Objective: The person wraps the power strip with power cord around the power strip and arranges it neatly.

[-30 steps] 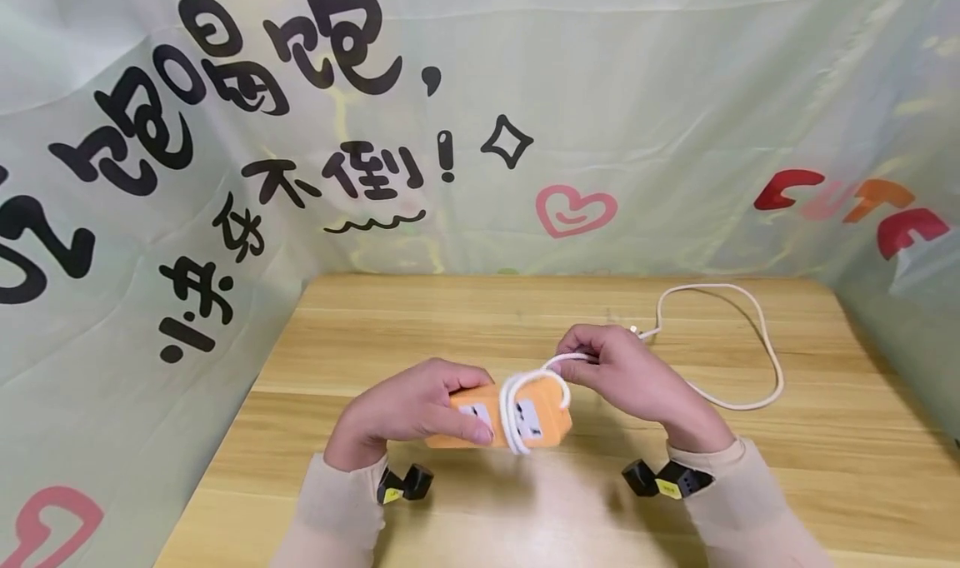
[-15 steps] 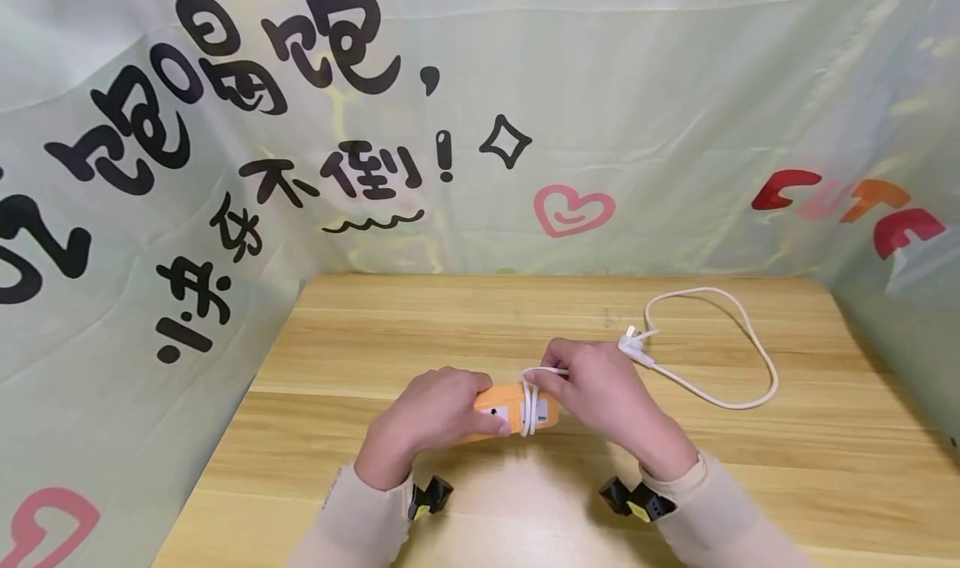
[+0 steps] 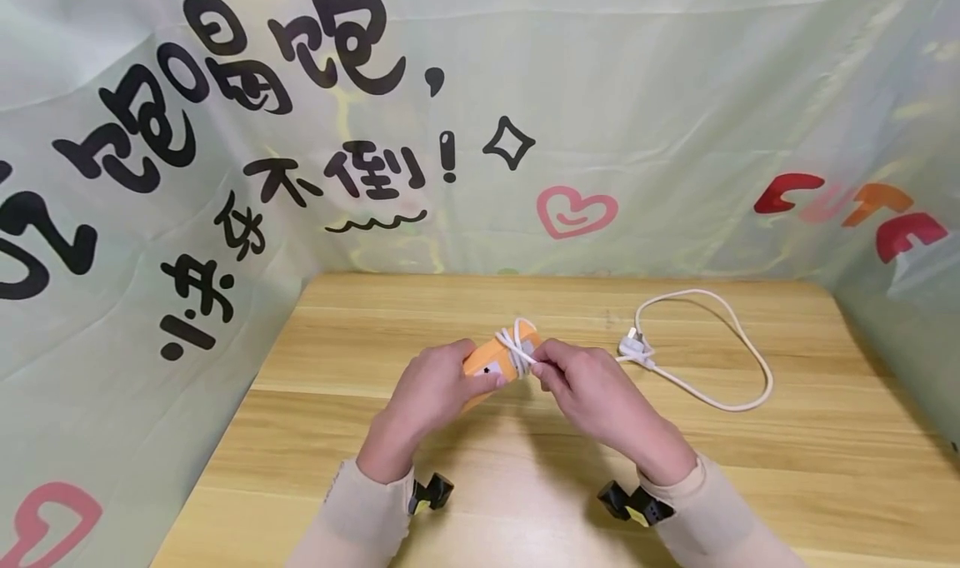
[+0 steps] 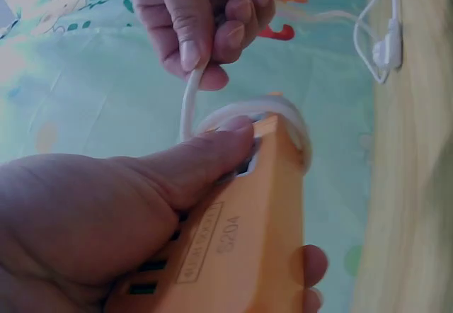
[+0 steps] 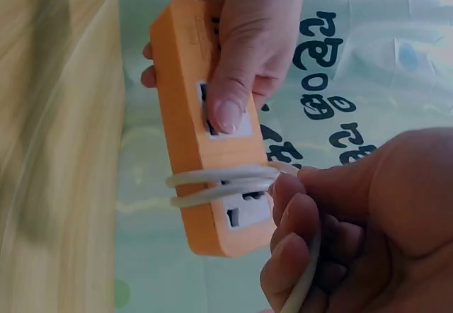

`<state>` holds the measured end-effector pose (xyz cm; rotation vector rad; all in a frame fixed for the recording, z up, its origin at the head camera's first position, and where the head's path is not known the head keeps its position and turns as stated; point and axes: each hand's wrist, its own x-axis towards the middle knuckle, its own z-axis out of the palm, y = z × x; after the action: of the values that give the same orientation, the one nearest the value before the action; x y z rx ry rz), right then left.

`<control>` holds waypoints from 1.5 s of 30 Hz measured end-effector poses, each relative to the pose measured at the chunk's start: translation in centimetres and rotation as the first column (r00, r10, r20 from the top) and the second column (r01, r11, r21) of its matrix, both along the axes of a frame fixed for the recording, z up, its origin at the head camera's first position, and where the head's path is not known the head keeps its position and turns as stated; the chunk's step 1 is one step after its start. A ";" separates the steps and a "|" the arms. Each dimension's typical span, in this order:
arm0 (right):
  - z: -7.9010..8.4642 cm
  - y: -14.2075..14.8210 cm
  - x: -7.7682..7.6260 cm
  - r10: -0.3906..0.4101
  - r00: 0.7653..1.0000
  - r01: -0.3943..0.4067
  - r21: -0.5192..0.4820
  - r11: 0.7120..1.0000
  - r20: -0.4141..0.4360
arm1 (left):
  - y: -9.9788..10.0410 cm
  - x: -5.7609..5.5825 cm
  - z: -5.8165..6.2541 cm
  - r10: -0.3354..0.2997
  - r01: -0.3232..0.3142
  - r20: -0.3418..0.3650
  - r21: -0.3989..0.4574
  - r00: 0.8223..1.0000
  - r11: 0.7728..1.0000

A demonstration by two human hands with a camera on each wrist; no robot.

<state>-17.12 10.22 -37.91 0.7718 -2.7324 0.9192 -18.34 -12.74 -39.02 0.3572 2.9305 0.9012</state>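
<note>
An orange power strip (image 3: 491, 360) with white socket faces is gripped by my left hand (image 3: 431, 385), thumb on its top face and fingers around the far side. It tilts up toward its right end. White cord (image 5: 241, 180) loops around that end more than once, crossing the sockets. My right hand (image 3: 592, 385) pinches the cord close beside the strip, between thumb and fingers. In the right wrist view the cord's free run (image 5: 304, 277) passes through the curled fingers. Part of the strip is hidden under my left hand (image 4: 92, 214).
The rest of the cord lies in a wide loop (image 3: 765, 368) on the right of the wooden table (image 3: 337, 501). Its white plug (image 3: 634, 346) lies beside my right wrist. A printed cloth backdrop (image 3: 660, 118) borders the table at the back and sides.
The strip has risen and tilted, its right end swinging up and away. My right hand has moved left with the cord, to the wrapped end. The cord loop on the table has shifted left slightly.
</note>
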 end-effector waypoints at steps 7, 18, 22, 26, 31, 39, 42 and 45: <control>-0.4 0.1 -0.4 -0.072 0.996 0.076 0.069 0.995 -0.058 | 0.2 -0.4 -0.5 0.057 -0.056 -0.034 0.031 0.998 0.998; 0.0 0.6 -0.3 0.177 0.984 -0.177 0.008 0.984 0.023 | 0.1 -0.6 0.1 0.125 -0.118 -0.038 0.137 0.991 0.983; -0.2 0.7 -0.5 0.169 0.985 -0.169 -0.006 0.986 -0.021 | 0.1 -0.6 0.2 0.114 -0.106 -0.033 0.188 0.993 0.976; -0.3 0.8 -0.6 0.174 0.984 -0.174 -0.006 0.985 -0.041 | 0.1 -0.6 0.3 0.101 -0.096 -0.014 0.209 0.995 0.973; -0.2 0.9 -0.5 0.168 0.986 -0.168 -0.020 0.986 -0.019 | -0.1 -0.6 0.4 0.088 -0.090 0.022 0.266 0.996 0.960; -0.2 0.7 -0.9 -0.080 0.996 0.079 -0.024 0.997 -0.045 | -1.1 -0.6 1.2 0.026 -0.078 0.108 0.512 0.994 0.855; 0.0 0.8 -0.9 -0.069 0.998 0.069 -0.073 0.995 0.008 | -1.4 -0.5 1.4 -0.016 -0.056 0.119 0.580 0.993 0.812; 0.4 1.4 -0.8 0.034 0.995 -0.022 -0.125 0.992 0.095 | -1.7 -0.5 1.6 -0.047 -0.039 0.119 0.629 0.992 0.776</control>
<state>-17.87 11.61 -37.53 0.7632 -2.7206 1.1496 -18.82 -14.40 -37.38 0.3081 2.4163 1.8259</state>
